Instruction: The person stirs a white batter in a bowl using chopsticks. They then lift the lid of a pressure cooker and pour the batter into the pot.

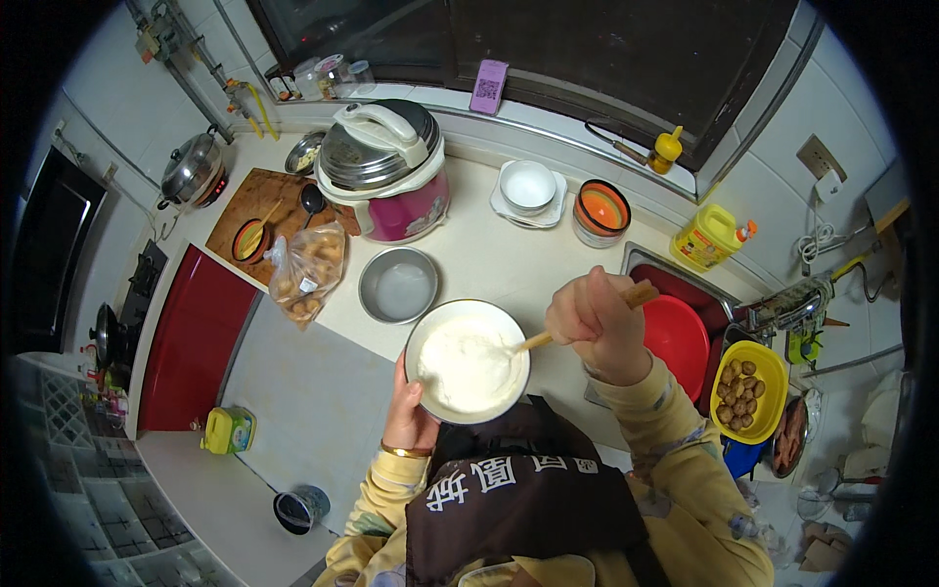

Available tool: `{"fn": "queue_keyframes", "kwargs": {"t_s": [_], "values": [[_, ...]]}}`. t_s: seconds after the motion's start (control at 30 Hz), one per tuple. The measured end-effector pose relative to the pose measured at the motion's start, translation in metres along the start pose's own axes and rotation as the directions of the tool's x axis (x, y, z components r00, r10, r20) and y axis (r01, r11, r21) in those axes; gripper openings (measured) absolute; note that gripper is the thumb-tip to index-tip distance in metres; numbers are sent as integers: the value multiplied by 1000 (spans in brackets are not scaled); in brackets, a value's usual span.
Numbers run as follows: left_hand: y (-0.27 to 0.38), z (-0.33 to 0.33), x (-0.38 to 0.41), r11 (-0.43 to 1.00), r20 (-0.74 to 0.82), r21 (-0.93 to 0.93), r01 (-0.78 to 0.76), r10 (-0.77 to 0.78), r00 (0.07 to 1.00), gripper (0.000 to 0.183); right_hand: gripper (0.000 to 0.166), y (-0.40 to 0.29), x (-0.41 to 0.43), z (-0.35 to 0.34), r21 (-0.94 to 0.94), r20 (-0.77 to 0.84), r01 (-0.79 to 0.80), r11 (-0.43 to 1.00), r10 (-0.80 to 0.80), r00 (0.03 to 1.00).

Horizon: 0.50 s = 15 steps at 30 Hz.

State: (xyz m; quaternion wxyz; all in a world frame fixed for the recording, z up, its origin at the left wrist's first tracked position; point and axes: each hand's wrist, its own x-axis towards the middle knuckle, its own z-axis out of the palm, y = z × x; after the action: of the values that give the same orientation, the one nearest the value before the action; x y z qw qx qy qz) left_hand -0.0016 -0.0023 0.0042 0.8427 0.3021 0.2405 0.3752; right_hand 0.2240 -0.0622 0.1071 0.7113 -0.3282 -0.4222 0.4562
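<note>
My left hand (412, 411) grips the near-left rim of a white bowl (522, 389), its thumb over the edge and its fingers partly hidden beneath. White batter or dough, wet and lumpy, fills much of the bowl; I cannot tell which it is. In my right fist (598, 315) is a wooden utensil (538, 340), slanted down into the white mixture (466, 363). Its lower end is buried, so its shape there is hidden. Just beyond the bowl, on the counter, stands a round grey metal pan (398, 285) with nothing in it.
A pressure cooker (385, 176) stands behind the pan, beside a wooden cutting board (242, 198) and a bag of brown food (308, 271). White bowls (528, 185) and orange-lined bowls (603, 209) sit farther back. Rightward, the sink (653, 275) holds a red basin (675, 337); a yellow basin (770, 411) carries potatoes.
</note>
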Motion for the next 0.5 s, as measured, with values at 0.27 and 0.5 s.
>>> {"fn": "queue_keyframes", "kwargs": {"t_s": [0.27, 0.5], "values": [[-1, 1, -1, 994, 23, -48, 103, -102, 995, 78, 51, 40, -7, 10, 449, -99, 76, 890, -35, 995], [-5, -16, -4, 979, 84, -116, 169, -160, 983, 76, 51, 28, -2, -13, 396, -175, 105, 912, -38, 984]]}}
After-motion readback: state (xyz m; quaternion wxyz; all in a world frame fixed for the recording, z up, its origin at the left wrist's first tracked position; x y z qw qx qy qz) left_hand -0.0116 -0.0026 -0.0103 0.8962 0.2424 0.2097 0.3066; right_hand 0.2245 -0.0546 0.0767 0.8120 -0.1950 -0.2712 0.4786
